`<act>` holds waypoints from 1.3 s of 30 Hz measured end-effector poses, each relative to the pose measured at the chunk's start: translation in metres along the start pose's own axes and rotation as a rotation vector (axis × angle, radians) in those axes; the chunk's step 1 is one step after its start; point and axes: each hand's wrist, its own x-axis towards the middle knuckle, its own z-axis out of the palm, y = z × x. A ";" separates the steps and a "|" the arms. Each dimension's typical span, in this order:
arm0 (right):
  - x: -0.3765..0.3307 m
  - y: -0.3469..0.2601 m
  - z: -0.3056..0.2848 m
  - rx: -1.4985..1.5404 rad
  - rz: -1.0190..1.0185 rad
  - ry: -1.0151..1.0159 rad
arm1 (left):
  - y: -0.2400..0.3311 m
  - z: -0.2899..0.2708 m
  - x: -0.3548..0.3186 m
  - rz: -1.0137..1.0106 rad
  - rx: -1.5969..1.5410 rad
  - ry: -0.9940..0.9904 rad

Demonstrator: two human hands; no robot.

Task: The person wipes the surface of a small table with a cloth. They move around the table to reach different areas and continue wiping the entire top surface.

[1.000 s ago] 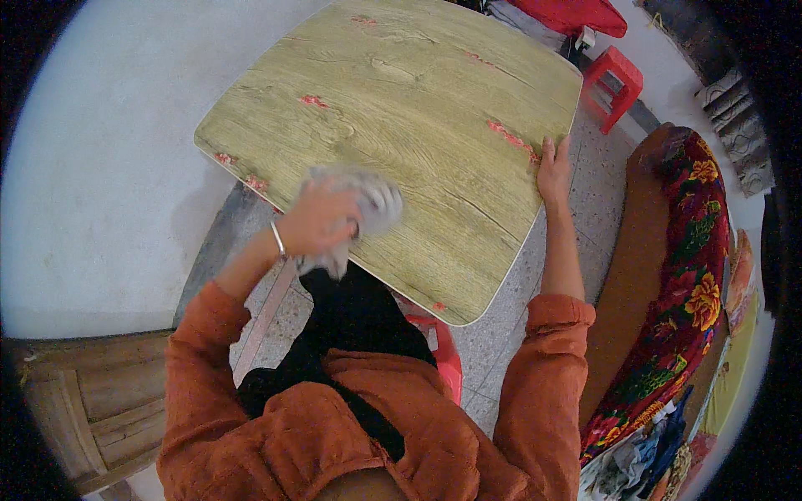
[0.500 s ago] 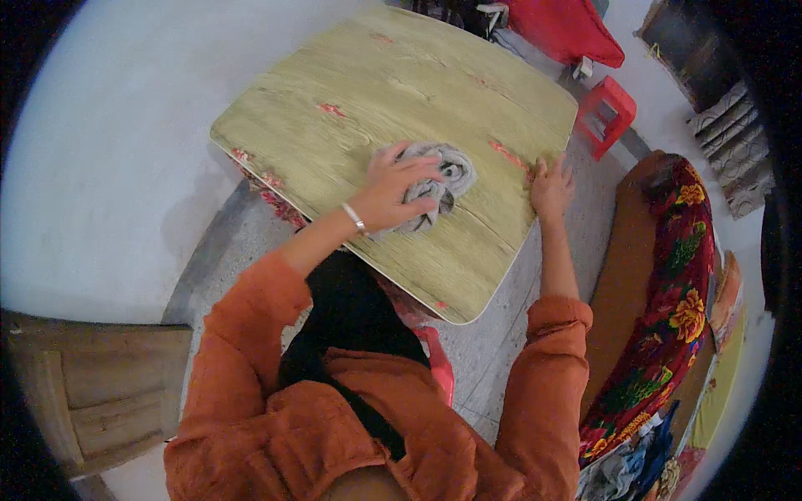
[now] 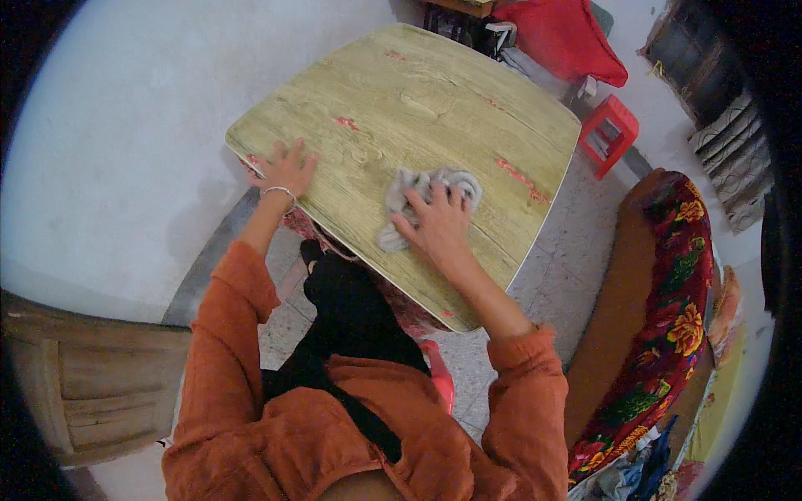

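A crumpled grey cloth (image 3: 409, 185) lies on the greenish, wood-patterned table top (image 3: 376, 100). My right hand (image 3: 443, 221) presses down on it, fingers bent over the fabric and partly hiding it. Over at the table's left edge, my left hand (image 3: 286, 174) rests on the surface with its fingers spread and holds nothing. A pale bracelet circles the left wrist. Both forearms reach up from orange sleeves.
A red plastic stool (image 3: 610, 129) stands beyond the right corner, with red fabric (image 3: 560, 37) behind it. Along the right runs a brown couch-like seat with a floral cover (image 3: 668, 334). A wooden door panel (image 3: 100, 388) is at lower left.
My left hand has let go of the cloth and moved left to the table edge. My right hand has come from the right edge onto the cloth.
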 end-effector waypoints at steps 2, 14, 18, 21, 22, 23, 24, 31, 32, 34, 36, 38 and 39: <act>-0.020 0.017 -0.008 0.028 0.007 -0.048 | -0.004 -0.004 -0.001 -0.018 -0.025 -0.006; 0.023 0.122 0.004 -0.144 0.313 0.114 | -0.020 0.032 0.018 0.126 -0.053 0.294; -0.023 0.046 -0.014 0.056 -0.041 0.044 | -0.020 0.027 0.010 0.092 -0.036 0.228; -0.068 0.044 -0.048 0.194 -0.196 -0.149 | -0.027 0.030 0.013 0.084 -0.024 0.246; -0.073 0.058 -0.049 0.177 -0.166 -0.141 | -0.023 0.028 0.009 0.075 -0.041 0.231; -0.078 0.079 -0.050 0.161 -0.137 -0.134 | -0.018 0.024 0.005 0.065 -0.058 0.216; -0.085 0.096 -0.050 0.146 -0.102 -0.125 | -0.014 0.023 0.002 0.061 -0.072 0.200; 0.022 0.128 0.015 0.202 0.039 0.103 | -0.029 0.044 0.028 0.138 -0.046 0.281; 0.027 0.119 0.021 0.198 -0.002 0.114 | -0.018 0.039 0.022 0.161 -0.054 0.273; 0.020 0.074 0.021 0.267 -0.123 0.067 | -0.021 0.036 0.023 0.165 -0.039 0.263; -0.008 0.039 0.004 0.277 -0.264 -0.005 | -0.037 0.050 0.037 0.150 -0.015 0.244; -0.038 0.033 -0.022 0.322 -0.331 -0.131 | -0.035 0.048 0.030 0.131 -0.005 0.251; -0.046 0.040 -0.027 0.332 -0.317 -0.148 | -0.035 0.047 0.028 0.122 0.002 0.254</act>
